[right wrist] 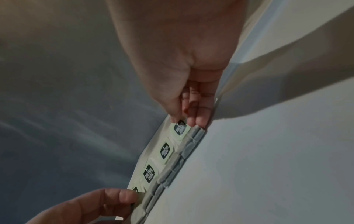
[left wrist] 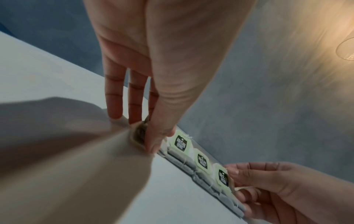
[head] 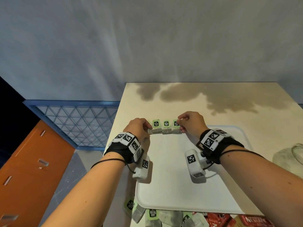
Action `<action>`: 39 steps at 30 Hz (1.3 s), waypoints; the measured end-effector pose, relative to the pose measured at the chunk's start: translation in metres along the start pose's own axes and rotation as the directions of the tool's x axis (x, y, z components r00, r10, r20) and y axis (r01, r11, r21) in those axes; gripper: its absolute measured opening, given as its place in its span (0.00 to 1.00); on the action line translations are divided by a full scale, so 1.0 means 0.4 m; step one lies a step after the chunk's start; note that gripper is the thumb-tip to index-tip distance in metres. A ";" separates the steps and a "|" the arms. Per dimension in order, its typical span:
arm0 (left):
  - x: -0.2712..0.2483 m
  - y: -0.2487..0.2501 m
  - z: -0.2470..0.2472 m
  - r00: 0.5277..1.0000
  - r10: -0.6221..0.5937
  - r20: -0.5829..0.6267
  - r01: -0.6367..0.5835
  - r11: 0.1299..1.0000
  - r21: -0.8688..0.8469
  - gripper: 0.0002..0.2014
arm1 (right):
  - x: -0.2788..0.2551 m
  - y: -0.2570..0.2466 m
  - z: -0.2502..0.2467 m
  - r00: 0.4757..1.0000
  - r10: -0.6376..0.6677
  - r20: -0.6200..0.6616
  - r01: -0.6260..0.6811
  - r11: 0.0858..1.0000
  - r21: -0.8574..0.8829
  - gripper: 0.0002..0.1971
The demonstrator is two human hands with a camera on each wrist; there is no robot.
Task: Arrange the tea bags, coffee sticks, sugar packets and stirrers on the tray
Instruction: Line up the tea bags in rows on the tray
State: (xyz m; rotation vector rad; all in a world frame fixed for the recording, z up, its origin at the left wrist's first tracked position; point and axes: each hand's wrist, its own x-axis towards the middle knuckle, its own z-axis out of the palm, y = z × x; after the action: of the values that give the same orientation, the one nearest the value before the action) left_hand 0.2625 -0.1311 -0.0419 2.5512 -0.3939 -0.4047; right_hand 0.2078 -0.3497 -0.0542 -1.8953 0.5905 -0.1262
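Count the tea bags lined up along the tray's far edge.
4, side by side on the white plastic tray: leftmost under the left hand, two green-tagged tea bags in the middle, rightmost at the right hand.

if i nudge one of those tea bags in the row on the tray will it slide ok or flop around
Each tea bag looks like a soft, flat paper pouch, so it is probably very light and would slide on the smooth tray. Its green tag hangs on a thin string, so it may trail or flip. It sits touching its neighbours; a nudge likely shifts them too.
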 end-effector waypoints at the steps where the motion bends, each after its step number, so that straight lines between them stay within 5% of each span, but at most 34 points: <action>1: -0.009 0.001 -0.003 1.000 -0.005 0.000 0.005 1.000 0.002 0.15 | -0.011 -0.006 -0.005 1.000 -0.015 -0.010 0.015 1.000 -0.019 0.05; 5: -0.089 0.014 -0.032 0.999 0.023 -0.028 -0.022 0.999 0.032 0.12 | -0.109 -0.052 -0.035 0.990 -0.131 0.057 0.138 0.983 -0.125 0.09; 8: -0.174 0.035 -0.061 0.997 0.080 0.006 -0.081 0.996 0.035 0.17 | -0.216 -0.055 -0.045 0.960 -0.166 0.225 0.201 0.970 -0.140 0.06; 18: -0.526 0.011 -0.011 0.959 0.107 0.261 -0.129 0.989 0.070 0.13 | -0.529 0.056 -0.033 0.827 -0.201 0.526 0.349 0.916 -0.199 0.05; 24: -0.656 -0.086 0.003 0.927 -0.015 0.375 0.014 1.000 0.005 0.23 | -0.648 0.059 -0.025 0.663 -0.217 0.717 0.433 0.892 -0.130 0.17; 29: -0.692 -0.107 0.051 0.947 -0.071 0.314 0.071 0.997 0.010 0.27 | -0.694 0.067 0.010 0.569 -0.213 0.794 0.584 0.785 -0.208 0.25; 34: -0.686 -0.111 0.077 0.979 -0.062 0.195 0.065 0.998 -0.013 0.20 | -0.687 0.070 0.011 0.618 -0.296 0.728 0.614 0.760 -0.211 0.08; 39: -0.682 -0.107 0.078 0.979 -0.036 0.201 0.060 0.992 -0.114 0.16 | -0.662 0.053 -0.040 0.711 -0.301 0.635 0.523 0.830 -0.192 0.06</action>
State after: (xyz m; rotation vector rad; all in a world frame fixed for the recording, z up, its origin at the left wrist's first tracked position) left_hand 0.0106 -0.0136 -0.0344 2.4152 -0.3685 -0.6844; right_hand -0.0357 -0.2485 -0.0173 -2.2560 -0.2820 0.2929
